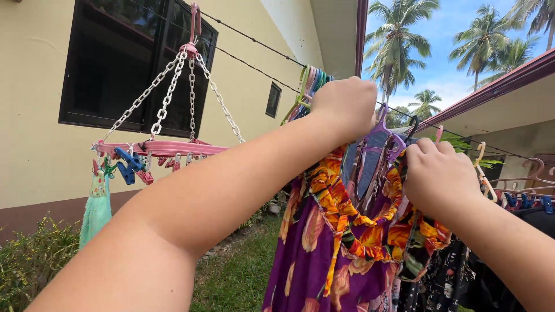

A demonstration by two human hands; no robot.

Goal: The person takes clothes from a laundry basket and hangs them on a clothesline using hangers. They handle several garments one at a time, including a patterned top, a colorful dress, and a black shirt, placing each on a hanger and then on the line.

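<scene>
My left hand [346, 107] is raised to the clothesline [254, 41], its fingers closed around the top of a hanger, most of it hidden behind the fist. My right hand [436, 173] grips the shoulder of a purple floral dress [312, 242] with orange and yellow flowers, next to a purple hanger [378, 136]. The dress hangs down between my two arms. A dark patterned garment [445, 283] hangs just right of it, under my right wrist.
A pink peg rack [162, 148] on chains hangs from the line at left, with coloured pegs and a small green garment [95, 211]. Spare hangers [312, 81] bunch on the line. More hangers [520, 185] are at right. A yellow house wall, grass below.
</scene>
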